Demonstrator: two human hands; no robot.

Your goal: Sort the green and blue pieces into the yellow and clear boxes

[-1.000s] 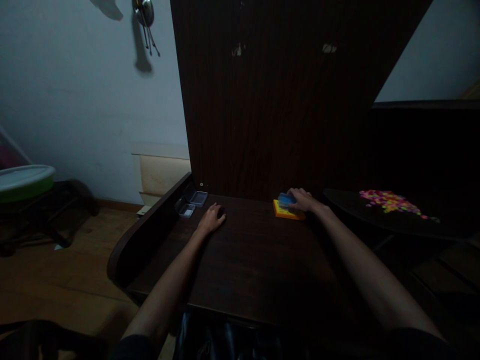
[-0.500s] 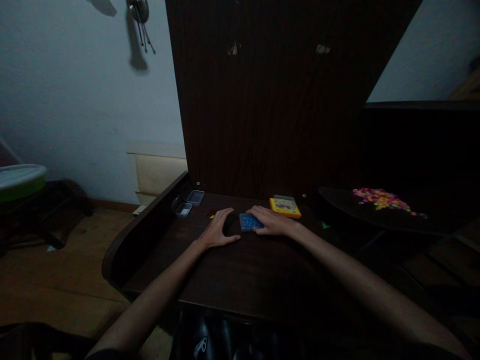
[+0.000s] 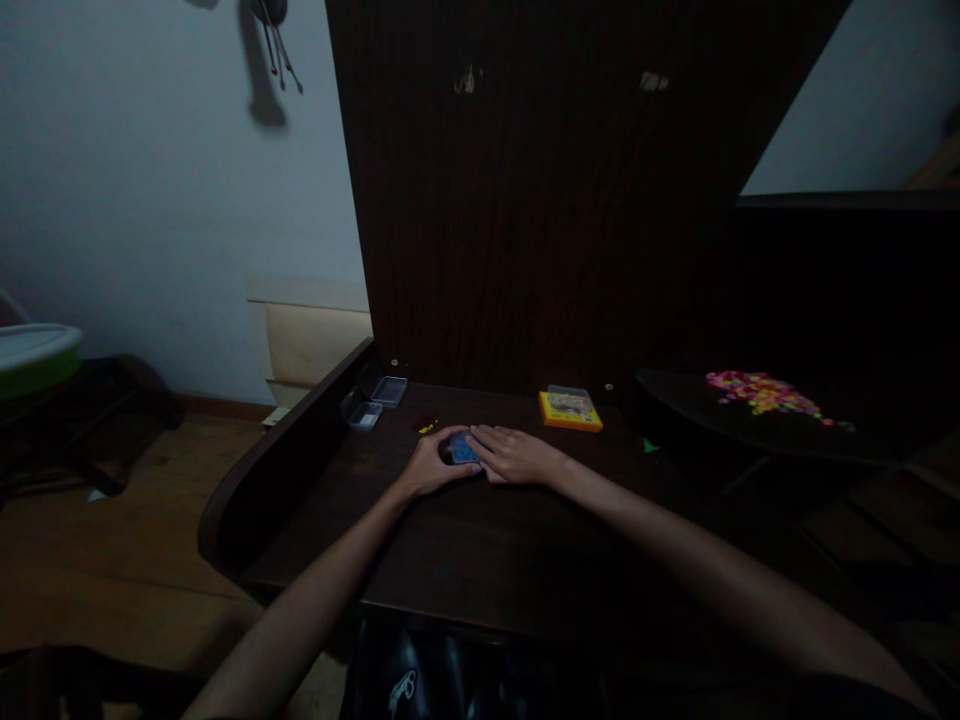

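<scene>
Fingers (half-curled) around blue box

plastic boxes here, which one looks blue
The box between the hands; the two boxes at far left and the case on the yellow pack look clear.

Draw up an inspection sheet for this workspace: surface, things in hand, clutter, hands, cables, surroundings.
Surface: dark wooden desk, dimly lit.
Things in hand: small blue case.
Clutter: two open clear cases, left; yellow bits; yellow-orange box, clear case on top.
Hands: left hand spans the blue case; right hand covers its right side.
Cables: nothing seen.
Surroundings: colourful small pieces on dark side table, right; green-and-white tub, far left.
</scene>
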